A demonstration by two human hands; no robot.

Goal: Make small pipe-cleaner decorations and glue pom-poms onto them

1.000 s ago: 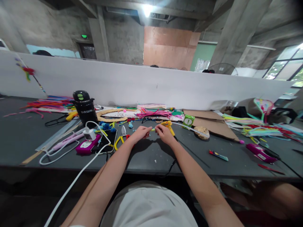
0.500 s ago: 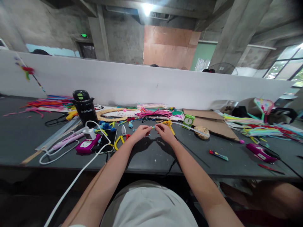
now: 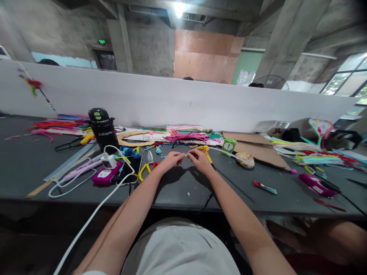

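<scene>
Two bare hands are meeting over the desk (image 3: pixel 186 194), a little beyond halfway from its near edge to its far edge. One small greenish piece (image 3: pixel 185 154) is sitting between them: the left hand (image 3: pixel 172 160) is pinching it from the left, and the right hand (image 3: pixel 198 159) is pinching it from the right. The fingers are hiding most of it, so its full shape is not showing.

One yellow glue gun (image 3: pixel 205 149) is lying just beyond the right hand, and one clear stick (image 3: pixel 229 152) is stretching from it towards the right. One green box (image 3: pixel 228 145) is standing beside that stick, and one round tan piece (image 3: pixel 244 159) is lying at its right end. One pair of pliers (image 3: pixel 147 168) is resting open to the left of the left hand.

Two purple power strips are lying on the desk, one (image 3: pixel 103 176) towards the left end and one (image 3: pixel 317 185) towards the right end near the near edge. One cutter (image 3: pixel 265 188) is lying nearer the middle than the right strip. One black bottle (image 3: pixel 103 133) is standing behind the left strip. At least three piles of fuzzy sticks are spreading along the far side: left (image 3: pixel 60 124), middle (image 3: pixel 186 136) and right (image 3: pixel 315 157).
</scene>
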